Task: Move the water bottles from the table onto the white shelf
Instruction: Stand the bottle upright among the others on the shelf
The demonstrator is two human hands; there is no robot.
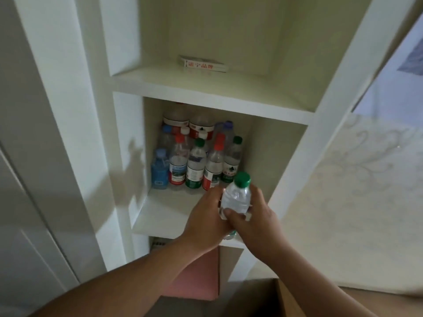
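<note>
My left hand [206, 216] and right hand [255, 223] both gripped a green-capped bottle [237, 199], held upright at the front edge of the shelf [164, 213] and not yet set down. About a dozen bottles [194, 161] stood at the back. How many remained to fetch, I couldn't tell.

We read this as home: white shelf unit [206, 97], book [202, 64] on upper board, water bottles [196, 161] stored below, panelled door [34, 225] beside.

Dim light; white panelling [34, 225] left, perhaps patterned wallpaper [354, 179] right.
</note>
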